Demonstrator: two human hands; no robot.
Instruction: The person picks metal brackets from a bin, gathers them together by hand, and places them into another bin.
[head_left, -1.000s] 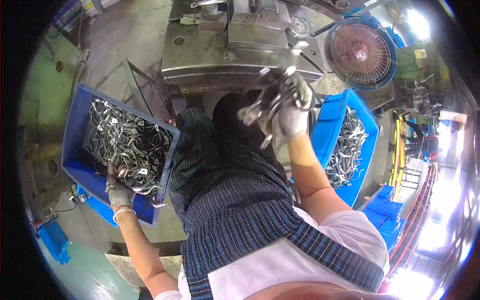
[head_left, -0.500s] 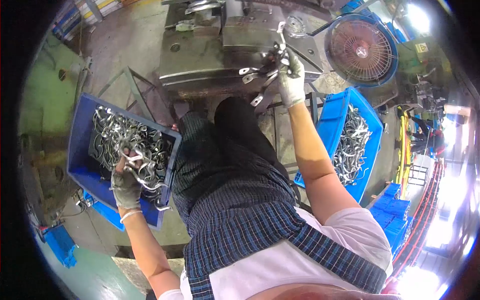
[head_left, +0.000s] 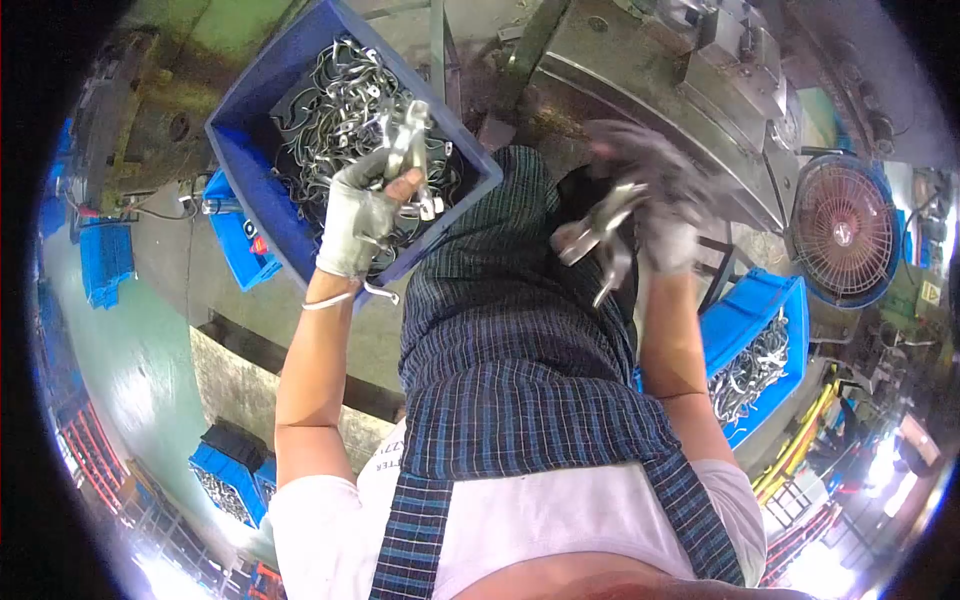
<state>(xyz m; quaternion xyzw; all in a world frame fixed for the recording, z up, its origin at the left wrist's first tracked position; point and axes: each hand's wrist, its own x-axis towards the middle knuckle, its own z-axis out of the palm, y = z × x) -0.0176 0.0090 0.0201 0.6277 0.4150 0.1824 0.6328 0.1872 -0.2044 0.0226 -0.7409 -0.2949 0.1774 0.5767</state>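
My left hand (head_left: 358,218), in a worn light work glove, is closed around a few shiny bent metal parts (head_left: 410,145). It is over the near side of a dark blue bin (head_left: 262,100), which holds a heap of curved metal parts (head_left: 345,105). One hooked part (head_left: 382,293) hangs by my left wrist, outside the bin's near edge. My right hand (head_left: 668,235), also gloved and smeared by motion, grips a bunch of similar bent metal parts (head_left: 612,222). It is above my right knee, in front of the machine's metal bed (head_left: 650,95). Its fingers are partly blurred.
A lighter blue bin (head_left: 798,300) with more curved parts stands at my right, below a round floor fan (head_left: 842,228). Metal blocks (head_left: 740,55) are mounted on the machine bed. Another bin of parts (head_left: 222,485) sits on the floor at lower left.
My view has turned left. My left hand has risen from the heap with metal parts in it. My right hand has come back from above the machine bed toward my lap, still holding its bunch.
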